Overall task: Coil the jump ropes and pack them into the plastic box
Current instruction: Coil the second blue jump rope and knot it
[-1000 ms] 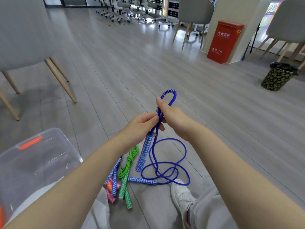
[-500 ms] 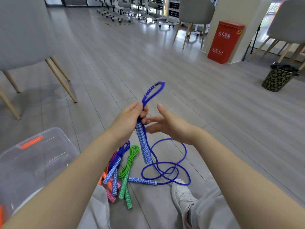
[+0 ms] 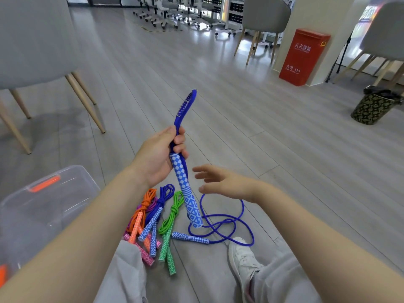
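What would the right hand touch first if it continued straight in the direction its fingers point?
Probably the blue patterned handle that the left hand holds upright. The right hand is open, its fingers pointing left toward it. Depth is unclear, so it might pass just in front.

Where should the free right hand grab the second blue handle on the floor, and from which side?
Grip the second blue handle mid-shaft, probably from above: it lies flat on the floor, both long sides clear. Avoid its right end, where the blue cord exits and loops. The right hand is open above it; the left hand holds the other handle.
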The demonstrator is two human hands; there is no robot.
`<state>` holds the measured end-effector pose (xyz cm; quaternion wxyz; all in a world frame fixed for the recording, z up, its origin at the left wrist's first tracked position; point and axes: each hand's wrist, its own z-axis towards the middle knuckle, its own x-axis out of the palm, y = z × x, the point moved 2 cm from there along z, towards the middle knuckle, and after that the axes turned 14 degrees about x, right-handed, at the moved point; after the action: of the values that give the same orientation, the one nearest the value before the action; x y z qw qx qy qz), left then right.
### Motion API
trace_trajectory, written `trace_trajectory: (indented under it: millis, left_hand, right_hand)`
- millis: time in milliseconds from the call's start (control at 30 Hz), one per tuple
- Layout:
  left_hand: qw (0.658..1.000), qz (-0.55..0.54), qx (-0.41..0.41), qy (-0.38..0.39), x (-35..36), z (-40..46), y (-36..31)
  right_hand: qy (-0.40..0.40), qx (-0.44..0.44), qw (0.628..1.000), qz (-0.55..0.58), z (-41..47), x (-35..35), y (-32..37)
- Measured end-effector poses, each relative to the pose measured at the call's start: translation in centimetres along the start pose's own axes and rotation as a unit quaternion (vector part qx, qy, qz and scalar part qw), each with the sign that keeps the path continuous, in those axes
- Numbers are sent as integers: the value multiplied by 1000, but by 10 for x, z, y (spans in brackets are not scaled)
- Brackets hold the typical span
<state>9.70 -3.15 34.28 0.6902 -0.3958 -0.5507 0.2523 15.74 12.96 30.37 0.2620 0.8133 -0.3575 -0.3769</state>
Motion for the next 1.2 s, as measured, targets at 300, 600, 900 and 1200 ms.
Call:
trace_trajectory:
  millis: [300, 600, 900, 1200]
  left_hand:
    - [999, 24, -3, 41, 0, 0, -2]
    - [975, 124, 74, -167, -46, 20, -31]
    - [942, 300, 96, -117, -45, 18, -20]
    - [952, 297, -15, 65, 2, -4, 12]
  right_hand:
    - [76, 4, 997, -24, 2, 0, 2]
    - [3, 65, 996, -60, -28, -59, -14]
    - [-155, 3, 988, -5, -52, -84, -9]
    - [-292, -108, 949, -42, -36, -45, 32]
